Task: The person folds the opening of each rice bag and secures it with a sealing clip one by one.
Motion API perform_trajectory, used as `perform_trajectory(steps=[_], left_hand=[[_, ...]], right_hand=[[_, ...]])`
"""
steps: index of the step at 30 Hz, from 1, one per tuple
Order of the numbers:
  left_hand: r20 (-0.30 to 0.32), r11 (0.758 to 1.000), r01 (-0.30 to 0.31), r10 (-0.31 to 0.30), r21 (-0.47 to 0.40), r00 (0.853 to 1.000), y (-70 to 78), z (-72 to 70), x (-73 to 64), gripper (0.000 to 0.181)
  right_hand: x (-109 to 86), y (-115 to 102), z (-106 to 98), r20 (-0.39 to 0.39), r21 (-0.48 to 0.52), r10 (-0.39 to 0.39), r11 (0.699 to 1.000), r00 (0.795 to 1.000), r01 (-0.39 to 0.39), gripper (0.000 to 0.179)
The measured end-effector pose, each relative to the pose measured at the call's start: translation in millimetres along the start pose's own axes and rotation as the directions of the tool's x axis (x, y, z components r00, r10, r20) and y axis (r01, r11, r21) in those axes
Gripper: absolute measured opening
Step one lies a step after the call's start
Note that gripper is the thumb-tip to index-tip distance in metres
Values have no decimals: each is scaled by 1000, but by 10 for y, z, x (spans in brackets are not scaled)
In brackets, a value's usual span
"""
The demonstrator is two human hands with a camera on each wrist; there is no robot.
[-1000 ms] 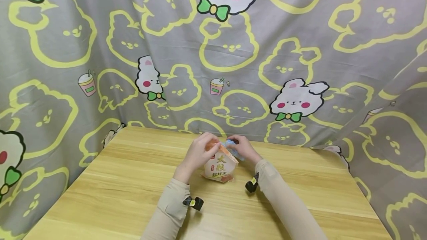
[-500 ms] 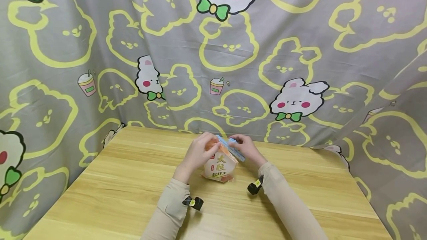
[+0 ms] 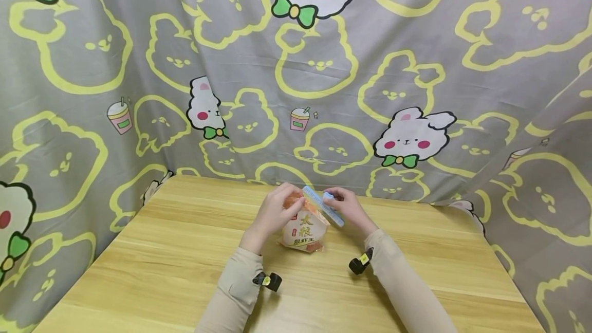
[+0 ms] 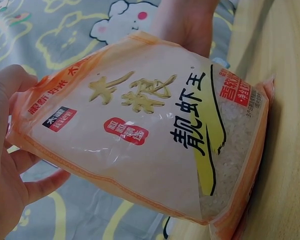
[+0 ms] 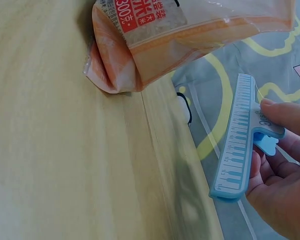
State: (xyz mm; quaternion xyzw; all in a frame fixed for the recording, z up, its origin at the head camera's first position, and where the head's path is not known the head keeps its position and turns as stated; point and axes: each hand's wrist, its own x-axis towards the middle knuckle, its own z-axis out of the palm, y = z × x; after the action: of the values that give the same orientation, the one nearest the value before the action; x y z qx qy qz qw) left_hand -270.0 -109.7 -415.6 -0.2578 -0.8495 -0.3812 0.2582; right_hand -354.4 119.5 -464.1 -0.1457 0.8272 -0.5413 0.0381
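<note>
A plastic bag of rice [image 3: 305, 233], white and orange with gold and black lettering, stands upright on the wooden table. At its top left corner, my left hand [image 3: 280, 206] pinches the orange film between thumb and fingers. In the left wrist view the rice bag [image 4: 155, 120] fills the middle, grains showing through its lower window. My right hand [image 3: 346, 207] holds a light blue bag clip [image 3: 324, 206] by its handles. The right wrist view shows the bag clip [image 5: 236, 140], printed with piano keys, apart from the rice bag [image 5: 155, 50].
The wooden table [image 3: 185, 251] runs back to a grey curtain [image 3: 324, 107] with rabbit and yellow outline prints. This curtain also hangs along both sides. A black wrist camera [image 3: 270, 281] sits on the left sleeve, another camera [image 3: 361, 262] on the right.
My right hand has drawn back to the right with the bag clip, whose long bar has come into full sight. My left hand keeps its pinch on the rice bag and has barely moved.
</note>
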Motion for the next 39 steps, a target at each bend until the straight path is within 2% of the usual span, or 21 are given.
perform_trajectory(steps=[15, 31, 39], left_hand=[[-10, 1000, -15, 14, -11, 1000, -3, 9, 2, 6], [-16, 1000, -11, 11, -14, 1000, -2, 23, 3, 6], [-14, 1000, -20, 20, -18, 1000, -17, 24, 3, 11]], right_hand=[[-82, 92, -68, -33, 44, 1, 999, 999, 0, 37], [-254, 163, -215, -46, 98, 72, 993, 996, -67, 45], [-323, 169, -290, -59, 117, 40, 993, 997, -33, 43]])
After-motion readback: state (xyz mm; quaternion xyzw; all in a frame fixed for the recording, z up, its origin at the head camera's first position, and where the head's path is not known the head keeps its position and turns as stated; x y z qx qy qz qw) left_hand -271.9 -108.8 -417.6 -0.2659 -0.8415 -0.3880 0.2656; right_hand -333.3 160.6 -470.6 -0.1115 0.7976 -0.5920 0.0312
